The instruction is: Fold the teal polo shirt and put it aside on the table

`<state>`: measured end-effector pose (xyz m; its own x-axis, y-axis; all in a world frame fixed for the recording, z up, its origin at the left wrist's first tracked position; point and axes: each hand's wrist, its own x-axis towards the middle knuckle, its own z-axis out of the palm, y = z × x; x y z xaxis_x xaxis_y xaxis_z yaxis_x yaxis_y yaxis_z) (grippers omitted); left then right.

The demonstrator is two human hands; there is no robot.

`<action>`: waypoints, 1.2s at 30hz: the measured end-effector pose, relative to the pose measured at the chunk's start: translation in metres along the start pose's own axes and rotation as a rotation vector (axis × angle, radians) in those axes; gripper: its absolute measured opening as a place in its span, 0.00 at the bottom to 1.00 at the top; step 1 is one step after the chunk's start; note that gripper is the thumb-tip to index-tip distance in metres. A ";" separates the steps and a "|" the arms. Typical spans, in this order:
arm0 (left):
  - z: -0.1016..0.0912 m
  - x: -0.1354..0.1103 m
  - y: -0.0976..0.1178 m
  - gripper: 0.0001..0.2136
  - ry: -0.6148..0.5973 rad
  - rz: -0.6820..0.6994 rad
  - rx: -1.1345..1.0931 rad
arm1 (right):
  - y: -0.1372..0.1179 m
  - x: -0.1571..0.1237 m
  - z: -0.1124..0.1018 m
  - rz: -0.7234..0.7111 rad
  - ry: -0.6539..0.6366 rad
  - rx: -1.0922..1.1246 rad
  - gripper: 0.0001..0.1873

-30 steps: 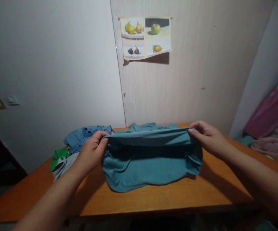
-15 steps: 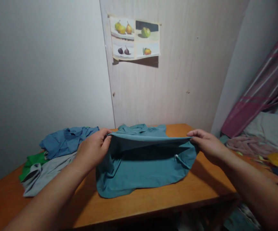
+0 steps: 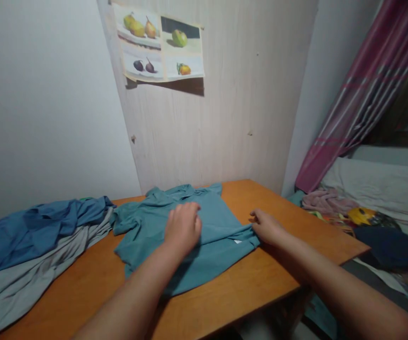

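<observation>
A teal collared shirt [image 3: 204,236] lies spread on the wooden table, its collar towards the wall. At the shirt's right edge, my right hand [image 3: 265,227] pinches the cloth near the hem, where folds gather and a small white tag shows. My left hand [image 3: 183,226] is over the middle of the shirt, back of the hand up. Its fingers are loosely bent and partly hidden, with no cloth visible in them. I cannot tell whether it touches the fabric.
On the table's left side lie a blue garment [image 3: 41,226] and a grey garment [image 3: 48,274] in a pile. Fruit pictures [image 3: 163,45] hang on the wall. To the right, beyond the table [image 3: 317,236], are a pink curtain [image 3: 341,104] and heaped cloth [image 3: 331,200].
The lifted hem has come down onto the shirt. My left hand has left its corner and moved over the middle; my right hand still grips its side. The view has turned right.
</observation>
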<state>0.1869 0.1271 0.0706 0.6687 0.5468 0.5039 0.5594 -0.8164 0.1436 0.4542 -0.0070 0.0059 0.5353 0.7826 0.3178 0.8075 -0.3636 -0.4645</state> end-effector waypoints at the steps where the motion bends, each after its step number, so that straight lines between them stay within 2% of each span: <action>1: 0.009 -0.003 0.016 0.12 -0.069 0.062 -0.067 | -0.001 -0.004 -0.001 -0.030 0.021 -0.035 0.18; 3: 0.025 -0.009 0.042 0.11 -0.215 0.143 -0.164 | -0.010 -0.014 -0.005 -0.117 0.076 -0.083 0.18; 5: 0.037 -0.011 0.059 0.10 -0.320 0.170 -0.209 | -0.022 -0.023 -0.010 -0.219 0.050 -0.048 0.13; 8: 0.053 -0.009 0.069 0.10 -0.423 0.163 -0.212 | -0.035 -0.031 -0.013 -0.304 -0.206 0.013 0.08; 10: 0.061 -0.009 0.068 0.09 -0.457 0.159 -0.230 | -0.037 -0.033 -0.012 -0.294 -0.309 -0.015 0.09; 14: 0.073 -0.011 0.060 0.17 -0.469 0.132 -0.331 | -0.030 -0.033 -0.012 -0.214 -0.280 -0.086 0.17; 18: 0.079 -0.013 0.054 0.25 -0.481 0.117 -0.402 | -0.024 -0.037 -0.017 -0.253 -0.295 -0.044 0.23; 22: 0.081 -0.012 0.053 0.27 -0.501 0.100 -0.424 | -0.029 -0.041 -0.016 -0.243 -0.308 -0.041 0.18; 26: 0.082 -0.012 0.053 0.27 -0.492 0.074 -0.453 | -0.033 -0.035 -0.002 -0.196 -0.239 -0.055 0.08; 30: 0.083 -0.013 0.052 0.26 -0.465 0.032 -0.497 | -0.027 -0.021 0.010 -0.111 -0.193 0.178 0.09; 33: 0.084 -0.013 0.051 0.22 -0.414 0.022 -0.552 | -0.024 -0.015 0.007 -0.045 -0.223 0.367 0.11; 36: 0.087 -0.013 0.049 0.20 -0.386 0.022 -0.572 | -0.027 -0.021 -0.004 -0.134 -0.272 0.257 0.05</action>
<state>0.2484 0.0962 -0.0025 0.8627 0.4697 0.1875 0.2686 -0.7396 0.6172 0.4222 -0.0155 0.0150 0.3164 0.9324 0.1748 0.7589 -0.1383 -0.6363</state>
